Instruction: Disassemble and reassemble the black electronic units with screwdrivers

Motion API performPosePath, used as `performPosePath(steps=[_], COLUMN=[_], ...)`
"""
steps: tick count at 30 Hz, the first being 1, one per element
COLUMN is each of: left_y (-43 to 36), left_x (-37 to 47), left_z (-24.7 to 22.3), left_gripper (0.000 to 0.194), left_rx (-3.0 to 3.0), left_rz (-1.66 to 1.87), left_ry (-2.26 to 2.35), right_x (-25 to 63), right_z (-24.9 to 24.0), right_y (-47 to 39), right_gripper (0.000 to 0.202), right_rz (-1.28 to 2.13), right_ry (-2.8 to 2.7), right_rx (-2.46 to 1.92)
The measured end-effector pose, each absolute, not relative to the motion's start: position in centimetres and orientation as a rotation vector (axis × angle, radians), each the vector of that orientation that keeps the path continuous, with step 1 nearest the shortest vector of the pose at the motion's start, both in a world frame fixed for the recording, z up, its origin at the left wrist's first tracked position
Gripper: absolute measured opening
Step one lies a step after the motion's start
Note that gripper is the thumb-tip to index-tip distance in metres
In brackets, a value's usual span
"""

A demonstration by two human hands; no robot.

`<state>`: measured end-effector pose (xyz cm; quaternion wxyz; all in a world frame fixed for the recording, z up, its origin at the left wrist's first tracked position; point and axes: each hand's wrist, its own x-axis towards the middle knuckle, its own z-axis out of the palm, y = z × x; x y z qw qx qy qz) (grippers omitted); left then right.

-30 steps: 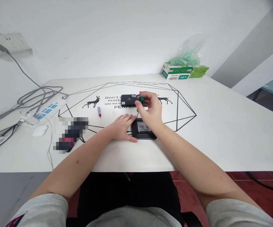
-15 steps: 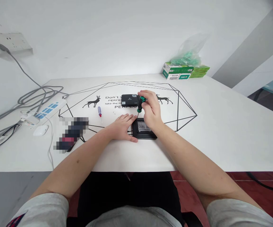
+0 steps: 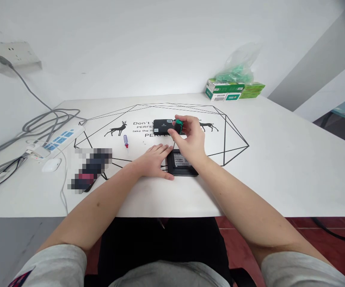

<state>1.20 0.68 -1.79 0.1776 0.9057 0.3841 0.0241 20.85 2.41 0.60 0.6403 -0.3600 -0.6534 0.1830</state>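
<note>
My right hand [image 3: 190,137] is closed round the green and black handle of a screwdriver [image 3: 179,126], held nearly upright. Its shaft points down at the far left corner of a black tray-like frame [image 3: 182,172] holding a flat black drive with a white label [image 3: 181,160]. Fingers spread, my left hand [image 3: 157,161] lies on the desk against the frame's left side, fingertips near that corner. Just behind sits a flat black box [image 3: 162,126], partly covered by my right hand. The screwdriver's tip is too small to make out.
A small screwdriver with a clear purple handle [image 3: 126,140] lies on the left. Beyond it are a pixelated dark object [image 3: 91,169], a white earphone case [image 3: 51,164] and a power strip [image 3: 61,139] with looped cables. Green and white boxes [image 3: 224,87] stand at the back right.
My right hand has turned about the screwdriver handle: its thumb now reaches across the near left side, covering more of the handle. My left hand and the frame stay where they were.
</note>
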Motion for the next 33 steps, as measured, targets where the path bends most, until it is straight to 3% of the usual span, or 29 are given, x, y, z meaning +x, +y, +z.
performPosePath(steps=[3,10,19,27,33], left_y=[0.7,0.6,0.6,0.7,0.9], left_x=[1.2,1.2,1.2,1.2,1.1], left_z=[-1.8,-1.6,-1.7,-1.8,-2.0], left_gripper=[0.141,0.142,0.140,0.140,0.140], left_rx=[2.565,2.547,2.557,2.561,2.574], left_rz=[0.079,0.042,0.035,0.043,0.094], left_ry=[1.086,1.102,1.111,1.096,1.067], right_x=[20.5,20.8,21.6,21.3,20.9], right_z=[0.2,-0.3,0.8,1.3,0.3], right_y=[2.6,2.8,2.8,2.1,2.8], right_gripper=[0.049,0.030,0.043,0.021,0.051], right_rz=[0.549,0.642,0.215,0.293,0.401], right_ry=[-1.457,-1.458,-1.562,-1.558,-1.550], right_rx=[-0.792,-0.718,-0.707,-0.782,-0.839])
